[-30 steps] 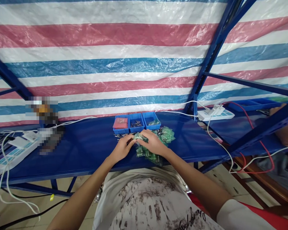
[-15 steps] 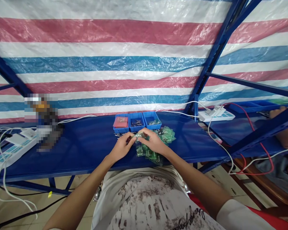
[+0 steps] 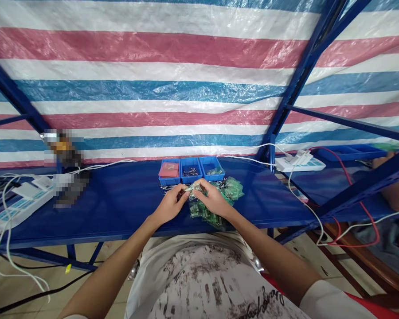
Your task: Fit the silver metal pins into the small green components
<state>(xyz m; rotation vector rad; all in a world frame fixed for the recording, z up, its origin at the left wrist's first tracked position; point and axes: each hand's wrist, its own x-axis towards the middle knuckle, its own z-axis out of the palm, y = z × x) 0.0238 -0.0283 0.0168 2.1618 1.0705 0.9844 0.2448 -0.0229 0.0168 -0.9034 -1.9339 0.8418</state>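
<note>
Blue table, small packet, probably plastic, between left fingers and right fingers, both clamped on it

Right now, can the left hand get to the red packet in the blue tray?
Probably yes: the red packet lies on show in the leftmost blue tray, just beyond the left hand, with only thin dark pieces between. But that hand's grip is busy on a small pale thing.

Mod. light; glare on striped tarp; wide-angle distort. at edges; pixelated patch L.
</note>
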